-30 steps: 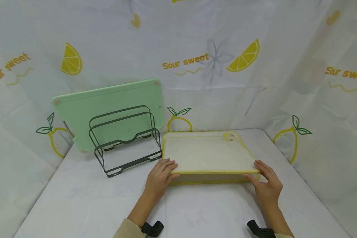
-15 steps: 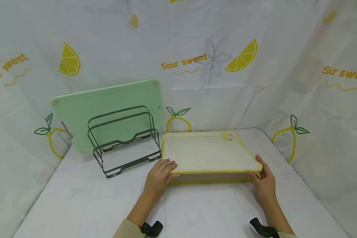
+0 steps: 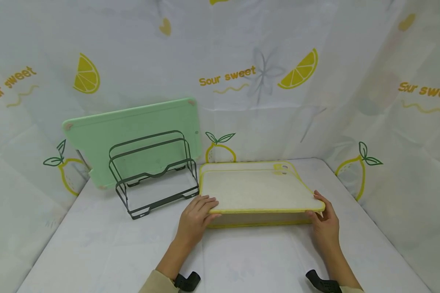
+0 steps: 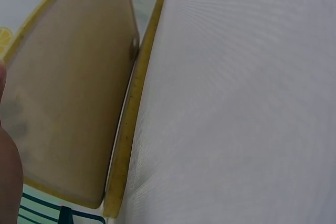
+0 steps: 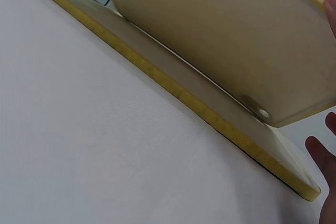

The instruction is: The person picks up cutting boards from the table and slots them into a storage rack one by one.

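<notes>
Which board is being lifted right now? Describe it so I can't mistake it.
On the white table, just right of the dark wire rack, two yellow-rimmed cream cutting boards lie stacked. It is the upper board, gripped by the left hand and right hand, near edge raised off the lower board; the green board stands behind.

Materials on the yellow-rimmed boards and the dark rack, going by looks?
Upper yellow-rimmed board: probably plastic; matte cream face, molded yellow edge, small foot underneath in the right wrist view. Lower yellow-rimmed board: same look. Rack: likely coated metal wire; thin bent rods, dark green matte finish. Left hand and right hand grip the upper board's near corners.
</notes>
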Tool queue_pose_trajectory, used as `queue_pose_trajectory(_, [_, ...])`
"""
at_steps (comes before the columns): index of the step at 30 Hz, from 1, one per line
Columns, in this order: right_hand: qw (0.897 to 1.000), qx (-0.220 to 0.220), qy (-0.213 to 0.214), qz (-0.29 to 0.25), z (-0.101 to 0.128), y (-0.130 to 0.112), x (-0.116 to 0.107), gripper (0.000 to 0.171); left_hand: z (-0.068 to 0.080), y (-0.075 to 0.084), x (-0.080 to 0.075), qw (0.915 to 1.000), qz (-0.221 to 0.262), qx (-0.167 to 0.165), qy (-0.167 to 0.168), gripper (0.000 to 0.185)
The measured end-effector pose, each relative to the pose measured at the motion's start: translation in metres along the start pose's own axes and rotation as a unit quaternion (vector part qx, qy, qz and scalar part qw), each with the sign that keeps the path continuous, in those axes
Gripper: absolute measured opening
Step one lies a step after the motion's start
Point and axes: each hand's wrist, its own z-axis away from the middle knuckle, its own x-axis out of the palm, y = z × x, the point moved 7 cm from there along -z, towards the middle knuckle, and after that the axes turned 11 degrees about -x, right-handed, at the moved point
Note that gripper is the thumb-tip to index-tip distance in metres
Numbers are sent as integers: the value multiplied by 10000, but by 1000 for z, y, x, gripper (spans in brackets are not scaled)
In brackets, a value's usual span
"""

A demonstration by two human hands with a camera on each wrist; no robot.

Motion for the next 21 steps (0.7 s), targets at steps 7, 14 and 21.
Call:
queue_pose_trajectory(7, [9996, -258, 103, 60, 0, -4, 0, 48, -1, -1, -1, 10000, 88, -37, -12, 36])
queue_pose_trajectory(14, [9974, -649, 203, -249, 0, -11, 0, 47, -3, -1, -4, 9998, 161, -60, 29, 35])
queue_pose_trajectory(21, [9969, -675, 323, -245, -2, -15, 2, 44, -9, -3, -8, 9995, 118, -200, -220, 35])
